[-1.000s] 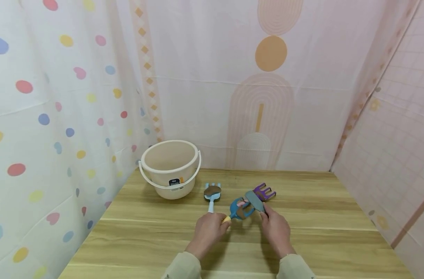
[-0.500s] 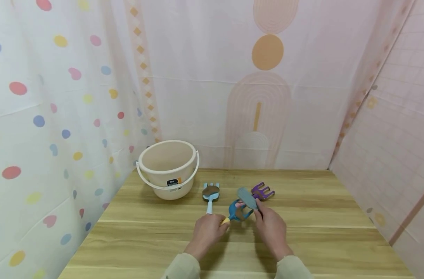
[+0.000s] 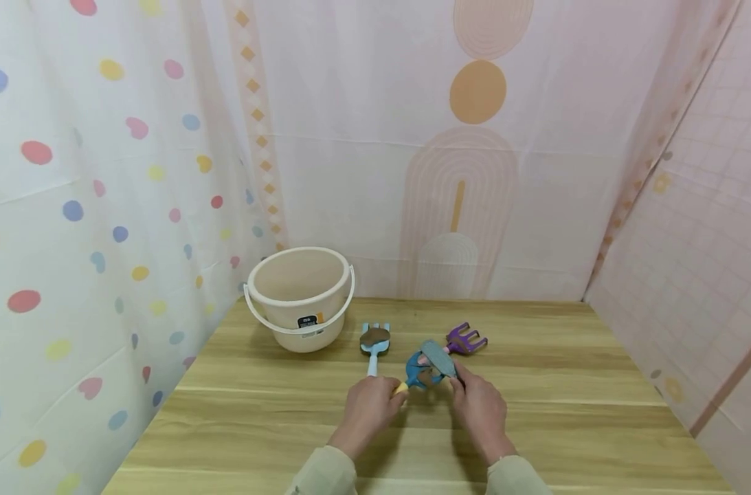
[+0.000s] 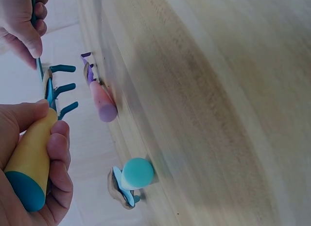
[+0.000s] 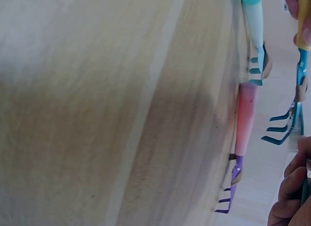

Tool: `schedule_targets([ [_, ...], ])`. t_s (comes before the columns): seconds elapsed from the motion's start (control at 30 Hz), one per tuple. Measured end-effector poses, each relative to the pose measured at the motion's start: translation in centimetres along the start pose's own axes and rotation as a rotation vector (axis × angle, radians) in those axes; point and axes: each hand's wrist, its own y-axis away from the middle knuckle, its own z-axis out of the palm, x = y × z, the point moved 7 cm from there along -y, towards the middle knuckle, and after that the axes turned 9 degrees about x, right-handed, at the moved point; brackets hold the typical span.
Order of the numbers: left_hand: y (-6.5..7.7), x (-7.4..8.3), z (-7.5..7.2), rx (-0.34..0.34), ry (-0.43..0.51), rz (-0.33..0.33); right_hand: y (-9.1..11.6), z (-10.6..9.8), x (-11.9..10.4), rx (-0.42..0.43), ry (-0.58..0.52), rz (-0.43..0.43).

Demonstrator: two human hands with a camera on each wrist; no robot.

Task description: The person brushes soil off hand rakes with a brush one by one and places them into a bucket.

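Observation:
In the head view my left hand (image 3: 369, 416) grips the yellow handle of a blue hand rake (image 3: 416, 371), its head smeared with brown, mud-like stuff. The curled fingers and teal handle end show in the left wrist view. My right hand (image 3: 483, 416) pinches a flat grey tool (image 3: 438, 357) with a dark green handle; its exact kind is unclear. The flat end overlaps the rake's head. Left of them lies a light blue hand rake (image 3: 374, 347) bearing a brown lump. Behind the right hand lies a purple hand rake (image 3: 464, 340) with a pink handle (image 5: 246, 119), also smeared brown.
A cream bucket (image 3: 282, 317) with a white bail handle stands at the back left of the wooden table (image 3: 239, 426). Patterned curtains (image 3: 363, 185) hang behind the table and along both sides.
The flat grey tool in my right hand has shifted left across the rake's head, then slightly back down. My left hand keeps its grip on the rake, almost in place.

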Motion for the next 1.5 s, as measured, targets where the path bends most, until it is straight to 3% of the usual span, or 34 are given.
schedule_targets([
  [0.13, 0.1, 0.0, 0.0, 0.014, -0.016, 0.021, -0.2, 0.3, 0.6, -0.016, 0.003, 0.043],
  [0.4, 0.2, 0.2, -0.2, 0.04, -0.013, 0.029, -0.8, 0.1, 1.7, 0.003, -0.008, 0.042],
  [0.53, 0.1, 0.0, -0.3, 0.042, -0.013, 0.016, -0.9, -0.8, 1.8, 0.052, -0.004, 0.048],
  [0.73, 0.1, 0.2, -0.2, 0.029, -0.027, 0.032, -1.0, -1.2, 0.5, 0.135, -0.027, -0.026],
  [0.87, 0.1, 0.7, -0.1, 0.014, -0.006, 0.063, -0.8, -0.4, 0.1, 0.103, -0.033, -0.037],
  [1.03, 0.0, 0.6, -0.3, 0.054, -0.021, 0.036, -0.2, 0.3, 0.5, 0.047, -0.039, 0.004],
  [1.2, -0.1, 0.1, -0.5, 0.05, -0.024, 0.007, -0.2, 0.4, 1.1, 0.039, -0.027, 0.032],
  [1.5, 0.1, 0.3, -0.2, 0.043, -0.007, 0.022, -0.2, -0.2, 2.4, 0.039, -0.039, 0.057],
])
